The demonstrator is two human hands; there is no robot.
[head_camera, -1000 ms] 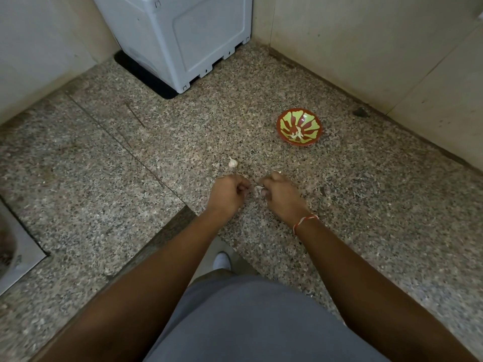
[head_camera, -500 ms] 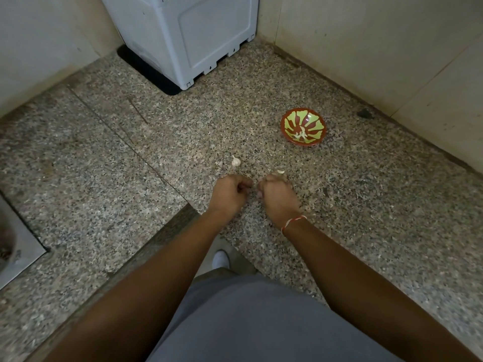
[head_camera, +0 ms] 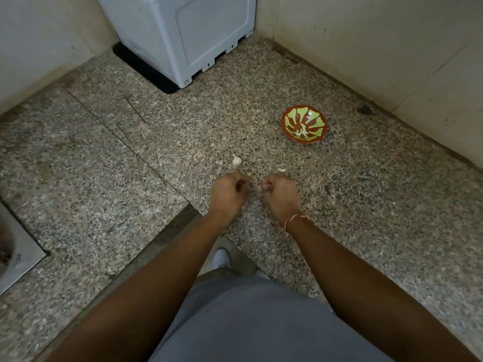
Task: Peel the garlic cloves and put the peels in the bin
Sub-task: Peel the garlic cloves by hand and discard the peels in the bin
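My two hands hover close together over the speckled granite counter [head_camera: 130, 178]. My right hand [head_camera: 281, 195], with a red-and-white thread on its wrist, pinches a small pale garlic clove [head_camera: 262, 188] at its fingertips. A narrow gap separates it from my left hand [head_camera: 228, 193], whose fingers are curled; I see nothing in them. Just beyond the hands lie a garlic piece still in its skin [head_camera: 236, 160] and a small pale bit of garlic [head_camera: 281, 169]. A red and green bowl [head_camera: 317, 118] at the right rear holds a few peeled cloves [head_camera: 300, 132].
A white plastic appliance [head_camera: 183, 35] stands in the back corner on a black mat. Tiled walls close off the counter behind and to the right. A steel sink [head_camera: 15, 259] is at the left edge. The counter's front edge cuts in near my legs.
My hands were pressed together on the clove and have drawn slightly apart. The view has shifted a little; the bowl and loose garlic have stayed put.
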